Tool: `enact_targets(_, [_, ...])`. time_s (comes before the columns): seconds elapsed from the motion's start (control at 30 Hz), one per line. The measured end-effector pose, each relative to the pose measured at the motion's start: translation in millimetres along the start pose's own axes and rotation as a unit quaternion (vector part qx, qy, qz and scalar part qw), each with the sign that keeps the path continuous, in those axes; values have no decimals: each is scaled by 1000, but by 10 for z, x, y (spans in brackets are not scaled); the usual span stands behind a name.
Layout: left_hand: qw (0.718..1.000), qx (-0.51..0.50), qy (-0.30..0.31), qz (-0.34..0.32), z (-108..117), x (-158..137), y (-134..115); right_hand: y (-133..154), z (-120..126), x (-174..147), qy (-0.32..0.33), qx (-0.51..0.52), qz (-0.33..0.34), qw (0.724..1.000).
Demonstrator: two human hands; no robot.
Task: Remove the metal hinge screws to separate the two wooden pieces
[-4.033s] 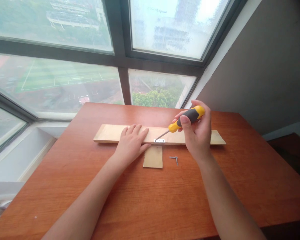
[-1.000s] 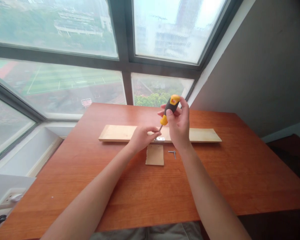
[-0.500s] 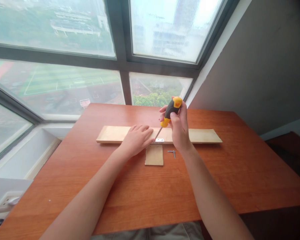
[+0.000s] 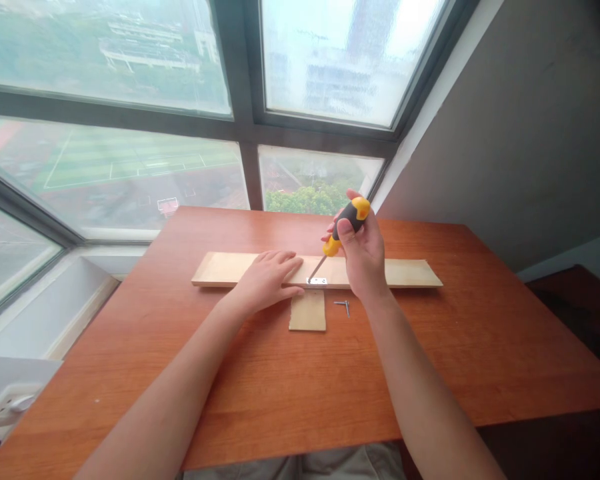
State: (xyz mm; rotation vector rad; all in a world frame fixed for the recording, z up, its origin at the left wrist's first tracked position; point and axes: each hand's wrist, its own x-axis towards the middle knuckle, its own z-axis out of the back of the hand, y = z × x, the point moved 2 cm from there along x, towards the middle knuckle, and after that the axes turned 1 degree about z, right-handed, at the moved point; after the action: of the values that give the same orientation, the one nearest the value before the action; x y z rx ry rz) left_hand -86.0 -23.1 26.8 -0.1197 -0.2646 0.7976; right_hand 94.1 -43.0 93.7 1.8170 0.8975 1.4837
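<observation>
Two bare hands out over the reddish-brown desk (image 4: 260, 400). Presses the left hand (image 4: 270, 277) on a long pale board (image 4: 336, 268), with fingers laid out straight on top, clasping nothing. Grasps a yellow-and-black screwdriver (image 4: 349, 213) in the right hand (image 4: 366, 257), with fingers curled around the handle. Slants the shaft down leftward to the left end of a small metal plate (image 4: 318, 281) at the board's near side; cannot tell the tip's exact seat. Has the board lying roughly parallel to the desk's far edge, nearer to it than to the near edge. Shows a short brown piece (image 4: 307, 313) just in front of the board, toward the near edge, with two screws (image 4: 347, 305) just right of it. Faces windows (image 4: 190, 167) beyond the far edge.
</observation>
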Motion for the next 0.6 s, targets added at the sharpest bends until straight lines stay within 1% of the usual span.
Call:
enact_targets(0.13, [1000, 22, -12, 8, -10, 10, -132, 44, -21, -23, 8, 8, 26, 1000])
enact_targets(0.27, [999, 33, -1, 8, 4, 0, -163, 75, -53, -40, -8, 35, 21, 999])
enact_targets(0.47, [1000, 19, 17, -17, 5, -25, -81, 107, -37, -54, -39, -32, 20, 999])
enact_targets(0.6, [999, 9, 21, -26, -10, -27, -60, 110, -12, -58, -40, -67, 11, 997])
